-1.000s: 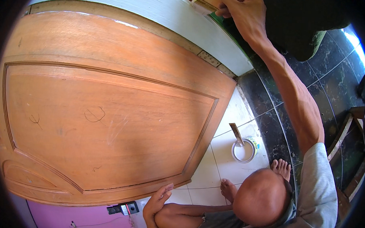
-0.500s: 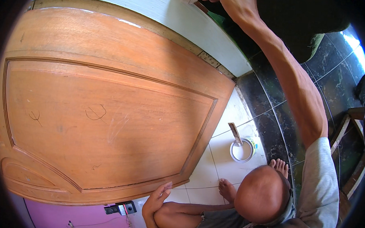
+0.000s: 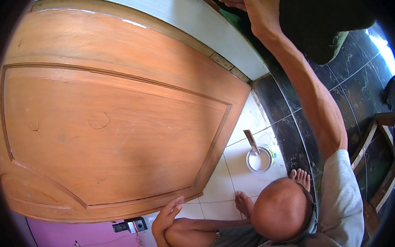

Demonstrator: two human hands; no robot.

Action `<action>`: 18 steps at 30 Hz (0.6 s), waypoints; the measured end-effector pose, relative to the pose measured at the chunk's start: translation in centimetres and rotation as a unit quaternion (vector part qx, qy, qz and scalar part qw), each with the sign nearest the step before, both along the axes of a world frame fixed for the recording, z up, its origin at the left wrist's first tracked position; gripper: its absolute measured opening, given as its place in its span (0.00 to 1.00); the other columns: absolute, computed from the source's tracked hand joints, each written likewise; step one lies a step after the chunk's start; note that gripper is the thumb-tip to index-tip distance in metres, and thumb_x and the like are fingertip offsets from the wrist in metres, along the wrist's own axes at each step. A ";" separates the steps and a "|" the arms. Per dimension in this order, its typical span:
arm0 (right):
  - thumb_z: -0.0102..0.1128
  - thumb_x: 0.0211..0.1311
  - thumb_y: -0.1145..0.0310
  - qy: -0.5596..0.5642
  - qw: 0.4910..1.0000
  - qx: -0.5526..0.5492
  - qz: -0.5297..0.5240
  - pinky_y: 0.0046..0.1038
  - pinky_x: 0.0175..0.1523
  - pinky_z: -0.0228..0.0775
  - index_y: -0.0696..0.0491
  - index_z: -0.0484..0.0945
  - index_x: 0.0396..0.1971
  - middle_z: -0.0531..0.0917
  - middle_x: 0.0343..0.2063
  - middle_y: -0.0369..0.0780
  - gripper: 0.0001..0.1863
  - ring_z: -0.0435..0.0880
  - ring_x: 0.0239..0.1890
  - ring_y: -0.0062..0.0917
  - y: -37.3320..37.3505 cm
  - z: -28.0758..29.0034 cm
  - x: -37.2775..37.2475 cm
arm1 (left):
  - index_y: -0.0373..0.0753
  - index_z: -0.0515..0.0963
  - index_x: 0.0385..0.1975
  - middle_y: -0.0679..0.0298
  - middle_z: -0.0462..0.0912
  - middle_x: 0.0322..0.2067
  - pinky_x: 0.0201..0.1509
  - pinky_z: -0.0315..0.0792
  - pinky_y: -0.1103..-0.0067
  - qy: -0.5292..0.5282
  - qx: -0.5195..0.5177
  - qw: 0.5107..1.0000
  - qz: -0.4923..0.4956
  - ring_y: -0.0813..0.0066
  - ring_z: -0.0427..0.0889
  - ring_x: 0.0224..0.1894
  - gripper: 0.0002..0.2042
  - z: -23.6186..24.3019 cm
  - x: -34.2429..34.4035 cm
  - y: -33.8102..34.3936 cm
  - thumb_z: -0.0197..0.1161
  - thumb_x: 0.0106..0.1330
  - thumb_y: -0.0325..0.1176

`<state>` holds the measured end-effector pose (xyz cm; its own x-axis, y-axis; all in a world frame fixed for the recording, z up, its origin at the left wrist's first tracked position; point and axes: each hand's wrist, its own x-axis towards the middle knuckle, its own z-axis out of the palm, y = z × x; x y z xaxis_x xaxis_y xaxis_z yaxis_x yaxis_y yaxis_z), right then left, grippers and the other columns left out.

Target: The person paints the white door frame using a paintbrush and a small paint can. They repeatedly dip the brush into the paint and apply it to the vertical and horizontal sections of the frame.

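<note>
Neither of my own hands shows in this view. Right below the camera a person in a grey shirt point(image 3: 342, 207) squats barefoot on the white floor tiles. Their raised arm reaches up along the white door frame point(image 3: 201, 23). That raised hand point(image 3: 253, 10) sits at the top edge, fingers closed on a small pale thing mostly cut off by the picture's rim. The person's other hand point(image 3: 168, 214) rests with spread fingers against the lower corner of a large brown wooden door point(image 3: 110, 120).
A small open can of white paint point(image 3: 260, 161) with a flat stick in it stands on the white tiles beside the person's feet. Dark glossy tiles point(image 3: 292, 140) run along the wall's base. A socket point(image 3: 131, 225) sits on a pink wall; wooden furniture point(image 3: 375, 143) stands far right.
The person's raised hand has moved up and to the right along the frame, so the pale thing it holds is now almost out of the picture. The other hand stays on the door.
</note>
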<state>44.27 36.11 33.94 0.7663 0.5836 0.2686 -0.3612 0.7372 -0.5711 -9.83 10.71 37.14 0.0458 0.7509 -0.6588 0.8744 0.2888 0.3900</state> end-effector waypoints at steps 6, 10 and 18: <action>0.69 0.67 0.60 -0.005 1.000 -0.025 -0.004 0.24 0.44 0.84 0.66 0.83 0.43 0.88 0.36 0.47 0.21 0.90 0.33 0.27 -1.0 -8.4 0.7 | 0.32 0.66 0.69 0.53 0.74 0.65 0.73 0.61 0.72 -0.019 -0.004 1.000 0.002 0.65 0.70 0.69 0.23 -0.6 0.2 0.4 0.54 0.79 0.38; 0.69 0.67 0.61 0.000 0.997 -0.075 -0.018 0.26 0.46 0.86 0.66 0.82 0.45 0.88 0.37 0.49 0.20 0.91 0.36 0.30 -1.5 -12.4 0.4 | 0.32 0.67 0.68 0.53 0.74 0.65 0.73 0.61 0.70 -0.020 -0.004 1.000 0.007 0.64 0.70 0.69 0.24 -0.5 0.1 0.3 0.53 0.79 0.40; 0.70 0.66 0.61 0.053 0.990 -0.132 0.002 0.25 0.46 0.85 0.63 0.83 0.43 0.88 0.35 0.47 0.19 0.91 0.36 0.28 -2.4 -17.4 -0.3 | 0.31 0.66 0.68 0.51 0.73 0.65 0.73 0.61 0.73 -0.010 -0.013 1.000 -0.003 0.64 0.69 0.70 0.23 -0.3 0.6 0.6 0.53 0.80 0.37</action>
<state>43.97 33.73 16.49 0.7794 0.6260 0.0237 -0.4328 0.5655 -0.7021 -9.23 11.35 36.82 0.0641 0.7333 -0.6768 0.8681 0.2936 0.4002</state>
